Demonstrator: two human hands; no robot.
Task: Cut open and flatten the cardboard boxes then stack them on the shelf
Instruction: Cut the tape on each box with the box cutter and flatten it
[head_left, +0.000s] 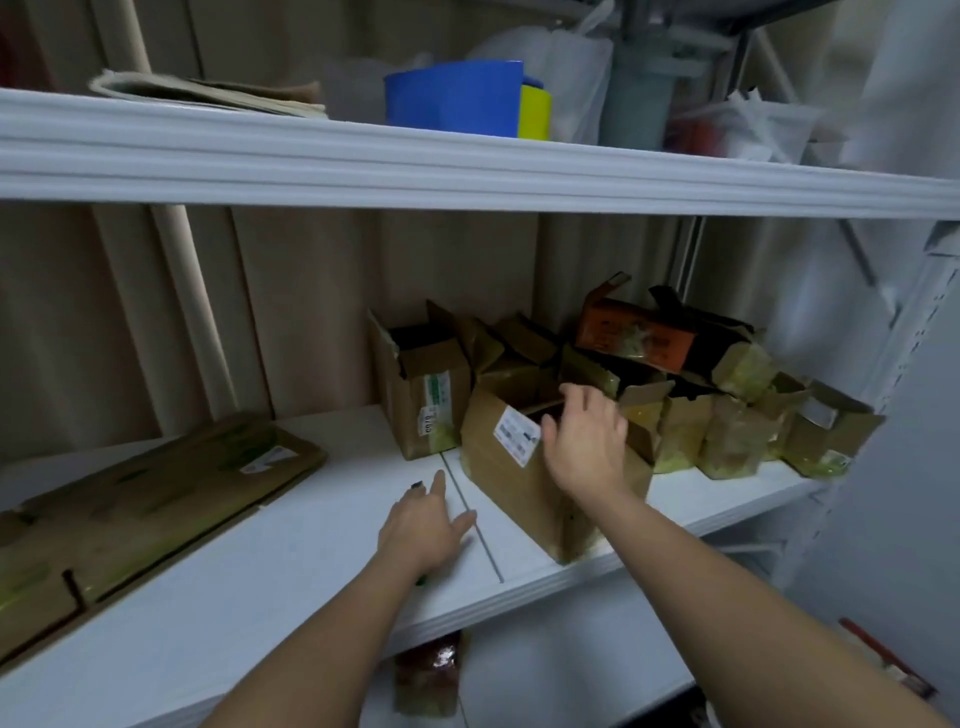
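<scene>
On the white shelf (291, 566) a brown cardboard box (511, 493) with a white label stands tilted near the front edge, its top open. My right hand (587, 441) rests on that open top with the fingers spread, touching the rim. My left hand (426, 525) lies on the shelf board just left of the box, over a thin cutter (416, 486). Only the cutter's black tip and a green end under my wrist show. A flattened cardboard sheet (156, 499) lies at the shelf's left end.
Behind the box stand another open brown box (421, 400), an orange-red box (634, 332) and several small crumpled boxes (732, 426). The upper shelf (467, 171) holds a blue container (452, 98), plastic bags and folded paper. A metal upright (914, 353) stands at the right.
</scene>
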